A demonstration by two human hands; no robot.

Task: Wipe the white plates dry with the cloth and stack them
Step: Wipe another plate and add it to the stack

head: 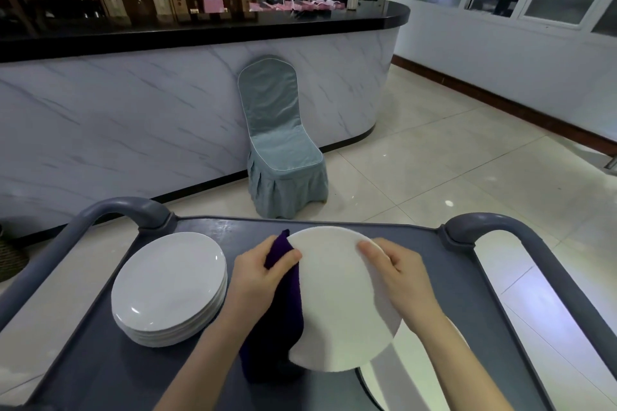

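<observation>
Head view, grey cart (450,277) top in the foreground. One white plate (337,300) is held above the cart surface, tilted, with its broad face turned up toward the camera. Its outline reads as an oval, long axis running from the far edge down toward the person.

Left hand (263,274): fingers closed on a dark purple cloth (283,320), thumb pressing it against the plate's left rim. The cloth hangs down along that rim, its lower end draping toward the cart top.

Right hand (400,277): fingers curled over the plate's right rim, fingertips (367,248) resting on the upper face, gripping the plate.

A stack of white plates (170,287) sits flat on the cart, left of the held plate and apart from it. Another plate (410,380) lies below the right forearm, partly hidden.

Beyond the cart: a chair (283,143) in a blue-grey cover against a marble-patterned counter (133,117).
</observation>
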